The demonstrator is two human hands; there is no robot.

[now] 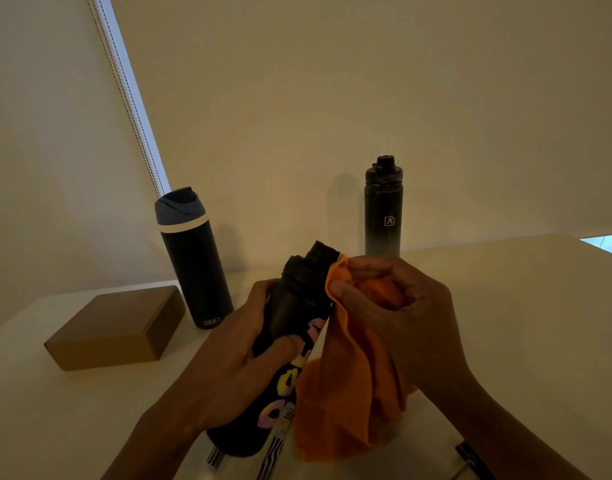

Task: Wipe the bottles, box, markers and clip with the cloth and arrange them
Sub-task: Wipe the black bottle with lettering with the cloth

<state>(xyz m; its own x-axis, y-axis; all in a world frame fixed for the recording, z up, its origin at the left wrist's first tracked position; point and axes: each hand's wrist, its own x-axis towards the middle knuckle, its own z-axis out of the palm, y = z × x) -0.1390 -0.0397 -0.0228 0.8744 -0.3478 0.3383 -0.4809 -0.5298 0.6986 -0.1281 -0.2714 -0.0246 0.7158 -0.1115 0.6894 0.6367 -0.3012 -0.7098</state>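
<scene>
My left hand (235, 358) grips a black bottle with pink and yellow rings (290, 327), tilted with its cap pointing up and away. My right hand (391, 306) holds a bunched orange cloth (346, 403) against the bottle's neck, and the rest of the cloth hangs down. A dark blue bottle with a lighter lid (193, 261) stands upright at the back left. Another black bottle with a white logo (383, 209) stands upright at the back. A brown cardboard box (117, 327) lies to the left. Striped markers (273, 455) peek out under the held bottle.
Everything sits on a pale table (505, 306) against a plain wall. A window blind edge (131, 98) runs down the left. A small black object, possibly the clip (469, 453), lies near my right forearm at the table's near edge.
</scene>
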